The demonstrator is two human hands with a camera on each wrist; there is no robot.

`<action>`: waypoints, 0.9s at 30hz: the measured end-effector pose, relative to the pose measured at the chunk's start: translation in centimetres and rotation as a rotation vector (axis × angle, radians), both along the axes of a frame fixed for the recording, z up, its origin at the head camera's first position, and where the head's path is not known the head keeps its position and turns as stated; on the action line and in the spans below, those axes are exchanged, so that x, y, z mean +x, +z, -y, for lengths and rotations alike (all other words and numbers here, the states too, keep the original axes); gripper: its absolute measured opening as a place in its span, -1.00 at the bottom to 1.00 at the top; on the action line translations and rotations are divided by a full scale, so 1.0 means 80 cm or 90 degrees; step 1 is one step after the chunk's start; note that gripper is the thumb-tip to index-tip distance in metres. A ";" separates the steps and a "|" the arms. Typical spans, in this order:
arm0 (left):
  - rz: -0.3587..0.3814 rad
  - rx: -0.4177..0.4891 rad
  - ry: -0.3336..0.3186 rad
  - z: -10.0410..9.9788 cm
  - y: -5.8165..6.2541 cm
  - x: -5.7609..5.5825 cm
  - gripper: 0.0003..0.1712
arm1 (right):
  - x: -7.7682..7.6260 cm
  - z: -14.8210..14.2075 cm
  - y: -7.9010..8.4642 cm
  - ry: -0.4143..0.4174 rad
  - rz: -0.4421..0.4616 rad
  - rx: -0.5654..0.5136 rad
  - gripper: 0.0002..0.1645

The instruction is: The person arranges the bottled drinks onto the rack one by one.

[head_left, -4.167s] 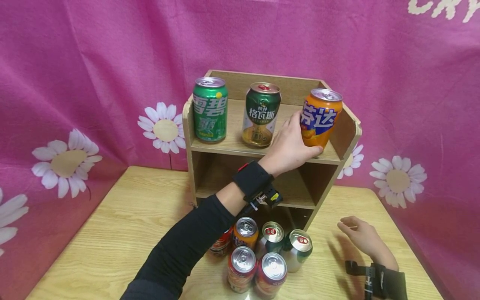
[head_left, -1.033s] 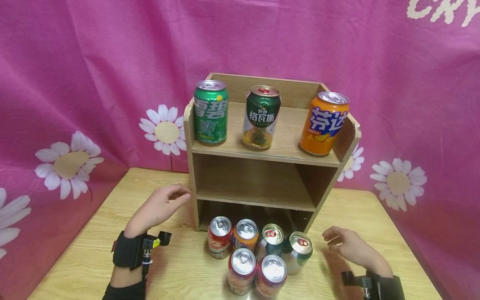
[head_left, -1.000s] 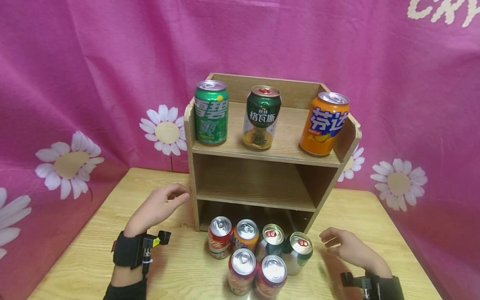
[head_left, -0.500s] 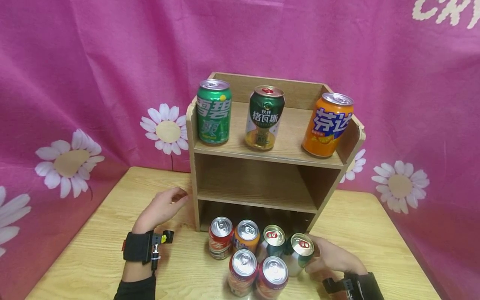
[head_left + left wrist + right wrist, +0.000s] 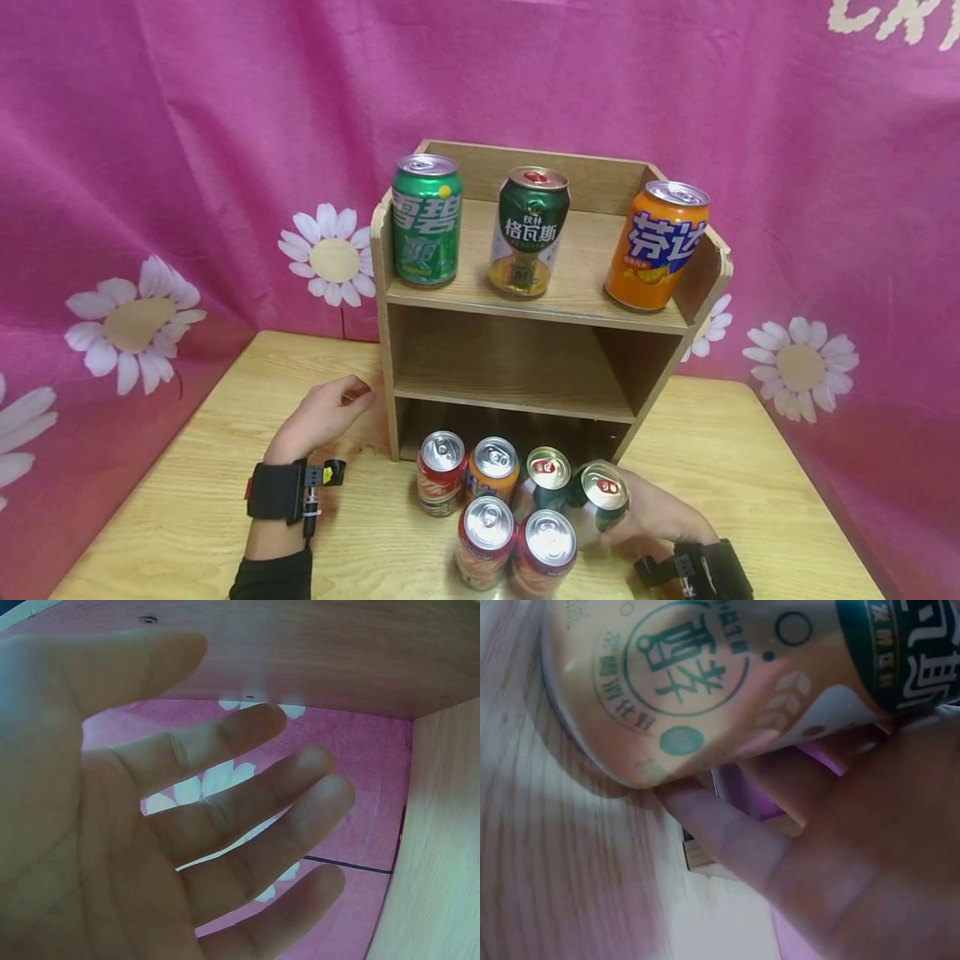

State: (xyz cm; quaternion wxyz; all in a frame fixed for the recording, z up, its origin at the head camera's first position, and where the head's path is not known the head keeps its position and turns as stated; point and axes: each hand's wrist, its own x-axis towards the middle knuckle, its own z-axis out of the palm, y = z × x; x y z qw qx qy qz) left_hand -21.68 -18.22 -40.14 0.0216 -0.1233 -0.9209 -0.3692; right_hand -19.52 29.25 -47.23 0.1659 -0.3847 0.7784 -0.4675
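At the front right of the can group, my right hand (image 5: 654,510) grips a green-and-gold kvass can (image 5: 597,500) that stands upright on the table. In the right wrist view its gold label (image 5: 682,682) fills the top, with fingers (image 5: 735,840) along its side; some fingertips are hidden behind it. My left hand (image 5: 321,417) holds nothing, beside the shelf's left side, its fingers (image 5: 262,847) spread loosely. A second kvass can (image 5: 549,475), an orange Fanta can (image 5: 492,471), a red cola can (image 5: 441,475) and two reddish cans (image 5: 486,542) stand close together.
A three-level wooden shelf (image 5: 510,312) stands behind the cans. On its top level are a green Sprite can (image 5: 426,221), a kvass can (image 5: 528,233) and an orange Fanta can (image 5: 656,246). A pink flowered cloth (image 5: 225,125) hangs behind the wooden table (image 5: 187,500).
Earlier my left hand held the Fanta can at the top level's right; it let go and came down left of the shelf. My right hand moved left and took hold of the rightmost kvass can.
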 end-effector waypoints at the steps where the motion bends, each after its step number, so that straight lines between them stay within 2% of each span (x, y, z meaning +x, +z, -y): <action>1: 0.005 0.001 -0.001 0.000 0.000 0.000 -0.68 | 0.001 0.000 0.000 -0.006 -0.008 0.003 -0.18; 12: 0.019 -0.005 0.002 0.004 -0.001 0.001 -0.59 | 0.009 0.004 0.014 -0.122 -0.040 0.054 -0.22; 17: 0.025 -0.008 0.006 0.005 0.002 -0.001 -0.59 | 0.010 0.006 0.031 -0.154 -0.073 0.026 -0.19; 27: 0.015 -0.018 0.008 0.001 0.001 0.001 -0.61 | 0.024 0.010 0.057 -0.272 -0.126 -0.002 -0.16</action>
